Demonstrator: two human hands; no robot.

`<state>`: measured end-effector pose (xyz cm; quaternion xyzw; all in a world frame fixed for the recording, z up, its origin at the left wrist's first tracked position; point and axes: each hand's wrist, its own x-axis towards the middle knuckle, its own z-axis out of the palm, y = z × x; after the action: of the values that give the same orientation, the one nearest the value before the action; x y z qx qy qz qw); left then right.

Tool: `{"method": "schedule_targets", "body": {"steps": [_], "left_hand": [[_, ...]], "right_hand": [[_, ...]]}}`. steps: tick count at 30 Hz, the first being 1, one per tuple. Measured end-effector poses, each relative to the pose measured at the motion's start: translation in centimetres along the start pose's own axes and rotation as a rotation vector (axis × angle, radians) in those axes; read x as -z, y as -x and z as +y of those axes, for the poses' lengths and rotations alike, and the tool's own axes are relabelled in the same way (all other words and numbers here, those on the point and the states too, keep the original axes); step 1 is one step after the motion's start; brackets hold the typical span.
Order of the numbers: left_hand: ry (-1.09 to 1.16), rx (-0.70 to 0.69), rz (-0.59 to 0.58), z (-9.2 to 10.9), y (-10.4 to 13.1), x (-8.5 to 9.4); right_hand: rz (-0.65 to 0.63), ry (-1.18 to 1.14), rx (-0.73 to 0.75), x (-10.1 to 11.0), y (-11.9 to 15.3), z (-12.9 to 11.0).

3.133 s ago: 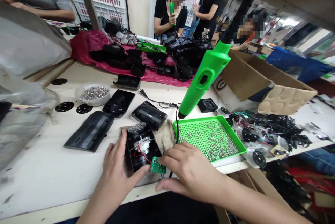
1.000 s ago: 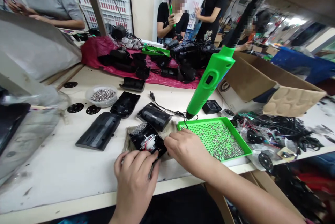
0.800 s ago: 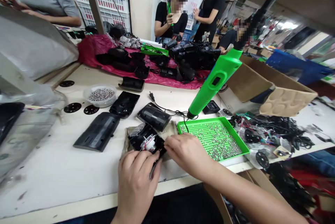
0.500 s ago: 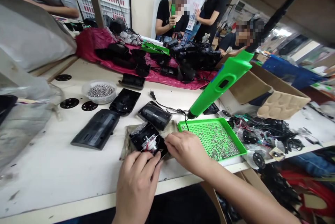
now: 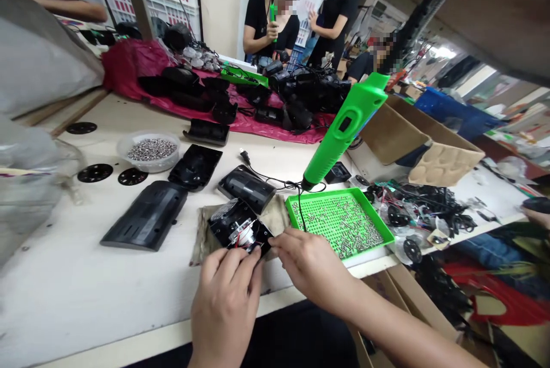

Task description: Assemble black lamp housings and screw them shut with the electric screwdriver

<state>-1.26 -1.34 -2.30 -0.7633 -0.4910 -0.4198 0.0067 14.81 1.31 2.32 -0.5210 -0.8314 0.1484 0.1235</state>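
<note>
In the head view, an opened black plastic housing (image 5: 224, 214) lies on a greyish cloth (image 5: 201, 242), with a white-and-silver motor-like part (image 5: 246, 235) and red wires inside. My left hand (image 5: 227, 293) is closed on the housing's near edge, fingertips over its rim. At the right edge, the fingers of my right hand (image 5: 311, 259) are pinched together; what lies between them is hidden. A black power cord (image 5: 301, 210) runs from its plug (image 5: 244, 157) down behind my right hand. Beyond the housing sits a black curved shell (image 5: 247, 189).
A green electric screwdriver (image 5: 344, 127) hangs above a green tray (image 5: 389, 236) of screws. Left stand a bowl of small metal parts (image 5: 151, 149), black discs (image 5: 95, 173) and another shell (image 5: 146, 216). Wired parts (image 5: 412, 207) and a cardboard box (image 5: 447, 161) occupy the right; co-workers are behind.
The view has shifted slightly, so most things appear further left. The hanging screwdriver has turned a little. Both hands stay at the housing, with more of its right corner showing between them.
</note>
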Motion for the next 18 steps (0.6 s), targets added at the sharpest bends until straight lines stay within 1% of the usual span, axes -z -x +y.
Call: {"method": "schedule_targets", "body": {"steps": [2,5,7,9,11,14,16,18], "left_hand": [[-0.011,-0.014,0.009,0.0,0.1,0.0],[-0.018,-0.013,0.0,-0.1,0.3,0.0],[-0.014,-0.009,-0.008,-0.1,0.4,0.0],[-0.009,0.001,-0.005,-0.1,0.4,0.0],[-0.009,0.012,0.0,-0.1,0.4,0.0],[-0.015,0.015,-0.015,-0.1,0.3,0.0],[-0.007,0.009,-0.033,-0.3,0.2,0.1],[0.017,0.001,-0.062,-0.6,0.2,0.2]], "right_hand": [[0.076,-0.217,-0.098,-0.5,0.2,-0.1],[0.154,-0.505,-0.224,-1.7,0.6,-0.1],[0.21,-0.619,-0.264,-2.6,0.9,-0.2],[0.247,-0.654,-0.265,-3.3,1.1,-0.3],[0.259,-0.596,-0.215,-3.5,1.2,-0.3],[0.253,-0.338,-0.051,-3.0,1.2,0.0],[0.198,-0.12,0.064,-2.2,1.1,0.4],[0.1,0.05,0.164,-1.1,0.9,0.9]]}}
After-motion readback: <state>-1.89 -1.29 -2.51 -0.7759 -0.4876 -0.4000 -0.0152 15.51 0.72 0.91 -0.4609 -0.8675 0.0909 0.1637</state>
